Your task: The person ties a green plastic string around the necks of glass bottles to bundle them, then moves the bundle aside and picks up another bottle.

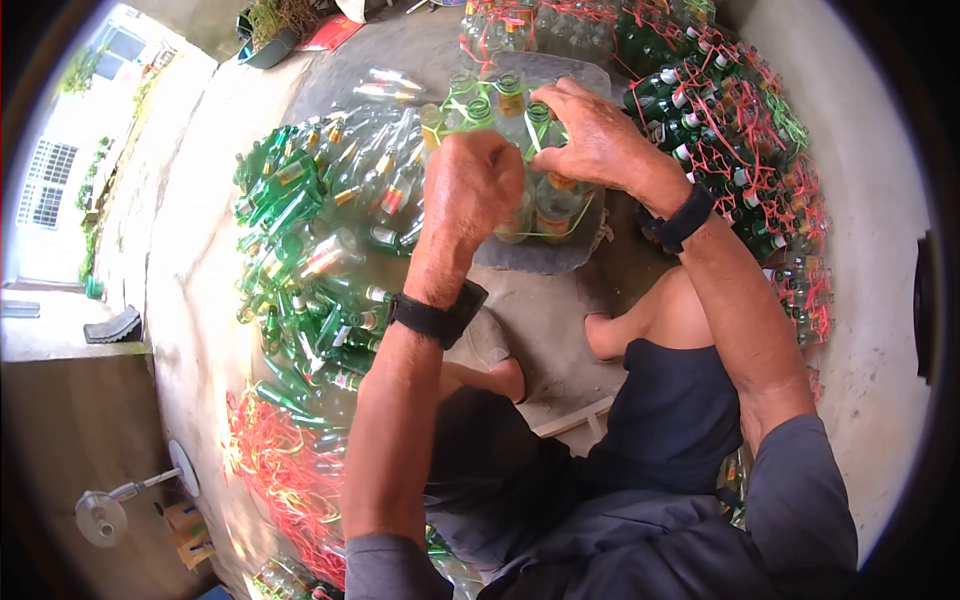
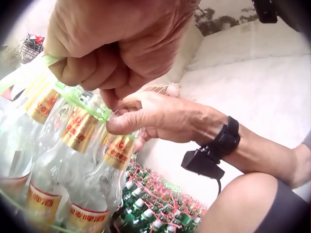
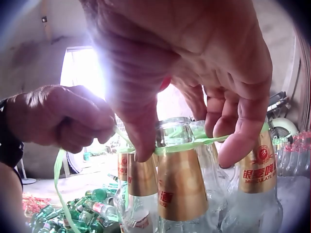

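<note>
A group of clear glass bottles (image 3: 181, 187) with gold neck labels stands upright, close together, on a dark slab (image 1: 530, 258). Green plastic strapping (image 3: 192, 145) runs round their necks, and another band circles them lower down. My left hand (image 1: 472, 185) is a fist at the near left of the group, gripping an end of the strapping that trails below it in the right wrist view. Spread over the bottle tops, my right hand (image 1: 605, 145) has its thumb (image 3: 142, 138) against the strapping at one neck. Its other fingers reach round the far side of that neck.
Loose green and clear bottles (image 1: 290, 200) lie heaped on the left. Red strapping (image 1: 285, 460) is piled at the lower left. Bundled green bottles (image 1: 740, 170) tied with red strapping line the right wall. More tied bottles (image 1: 510, 35) stand behind the slab.
</note>
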Demonstrator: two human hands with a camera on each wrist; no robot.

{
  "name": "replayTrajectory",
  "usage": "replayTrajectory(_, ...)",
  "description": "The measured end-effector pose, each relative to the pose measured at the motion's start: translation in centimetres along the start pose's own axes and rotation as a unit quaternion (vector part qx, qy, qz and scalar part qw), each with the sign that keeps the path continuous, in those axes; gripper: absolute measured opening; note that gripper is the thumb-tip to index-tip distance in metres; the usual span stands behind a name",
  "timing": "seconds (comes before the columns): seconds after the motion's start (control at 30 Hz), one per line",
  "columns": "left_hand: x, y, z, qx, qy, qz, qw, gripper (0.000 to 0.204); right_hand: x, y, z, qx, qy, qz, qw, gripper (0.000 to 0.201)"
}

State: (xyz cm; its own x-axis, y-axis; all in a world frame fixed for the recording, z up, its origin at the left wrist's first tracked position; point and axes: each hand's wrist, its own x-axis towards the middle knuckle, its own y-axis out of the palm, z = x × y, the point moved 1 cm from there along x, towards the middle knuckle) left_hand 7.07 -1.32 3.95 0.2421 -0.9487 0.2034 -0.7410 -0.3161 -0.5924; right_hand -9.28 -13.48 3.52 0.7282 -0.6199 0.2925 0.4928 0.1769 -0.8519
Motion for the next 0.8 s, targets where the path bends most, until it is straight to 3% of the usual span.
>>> replayTrajectory(0.1,1.5,-0.2,-0.8,0.082,0.036,-0.03,0.996,0.021,-0.1,0.3,-0.2,-0.009,0.0,0.0,1.0,0.077)
replayTrajectory(0.2,3.2,-0.6,-0.6,0.071,0.016,-0.001,0.997,0.021,-0.2,-0.1,0.1,-0.016,0.004,0.007,1.0,0.078)
replayTrajectory(0.33,5.3,-0.4,0.1,0.181,0.025,-0.007,0.983,0.021,-0.2,-0.2,0.3,-0.01,0.012,0.013,1.0,0.068)
replayTrajectory(0.37,5.6,-0.4,0.4,0.167,-0.011,0.004,0.986,0.023,-0.2,-0.1,0.1,-0.012,0.004,0.011,1.0,0.068)
replayTrajectory(0.47,6.4,-0.6,0.5,0.22,0.008,0.023,0.975,0.025,-0.3,0.2,-0.3,-0.033,-0.019,-0.008,0.999,0.08)
replayTrajectory(0.6,7.6,-0.9,0.8,0.308,-0.006,0.072,0.949,0.025,-0.2,-0.2,-0.5,-0.021,-0.024,0.005,0.999,0.081)
replayTrajectory(0.8,6.3,-1.2,-0.3,0.366,-0.053,0.079,0.926,0.024,-0.3,-0.4,-0.3,-0.01,-0.019,0.022,1.0,0.08)
